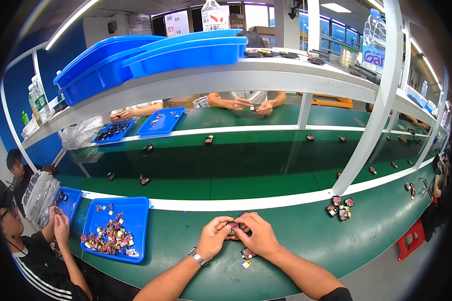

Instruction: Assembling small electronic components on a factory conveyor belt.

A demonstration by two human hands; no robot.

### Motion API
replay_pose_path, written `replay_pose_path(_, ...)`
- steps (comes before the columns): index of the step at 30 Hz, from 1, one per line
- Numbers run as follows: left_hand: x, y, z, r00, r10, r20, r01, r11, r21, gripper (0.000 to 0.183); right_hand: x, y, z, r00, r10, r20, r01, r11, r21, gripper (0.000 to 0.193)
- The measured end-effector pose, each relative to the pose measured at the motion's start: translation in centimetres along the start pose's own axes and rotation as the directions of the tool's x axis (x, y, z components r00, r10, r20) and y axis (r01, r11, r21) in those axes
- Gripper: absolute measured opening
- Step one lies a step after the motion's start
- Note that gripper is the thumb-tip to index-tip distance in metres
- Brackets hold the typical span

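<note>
The left hand (213,242) and right hand (258,236) are pinching a part (233,229) between them, fingers (219,221) nearly closed, its long axis not showing clearly.

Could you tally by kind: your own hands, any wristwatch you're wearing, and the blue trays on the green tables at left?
Own hands (left hand, right hand): 2
Wristwatch: 1
Blue trays (large near tray, neighbour's tray, two far trays): 4
Total: 7
</note>
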State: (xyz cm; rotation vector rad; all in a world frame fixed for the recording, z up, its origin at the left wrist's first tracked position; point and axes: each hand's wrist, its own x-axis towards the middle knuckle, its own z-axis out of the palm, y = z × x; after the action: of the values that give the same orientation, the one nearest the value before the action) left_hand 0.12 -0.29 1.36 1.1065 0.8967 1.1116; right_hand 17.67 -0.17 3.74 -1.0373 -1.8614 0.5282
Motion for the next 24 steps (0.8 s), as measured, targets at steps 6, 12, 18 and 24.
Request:
replay_pose_path(6,-0.05,-0.45,0.14,0.998,0.058,-0.022,-0.055,0.994,0.091,0.022,-0.09,-0.07,0.34,1.0,-0.001,-0.005,0.001,1.0,0.008,0.019)
replay_pose_path(12,-0.05,-0.76,0.0,0.997,0.08,0.015,-0.081,0.991,0.109,0.024,-0.24,-0.59,0.53,0.995,0.097,-0.002,-0.096,0.989,0.114,0.015)
replay_pose_path(18,-0.14,-0.75,-0.1,0.995,0.095,0.037,-0.098,0.991,0.089,0.026,-0.38,-0.63,0.7,0.99,0.142,-0.022,-0.134,0.967,0.215,0.014)
replay_pose_path(24,-0.05,-0.72,-0.18,0.996,0.083,0.017,-0.084,0.989,0.119,0.025,-0.42,-0.27,0.77,0.992,0.123,-0.013,-0.117,0.967,0.224,0.012)
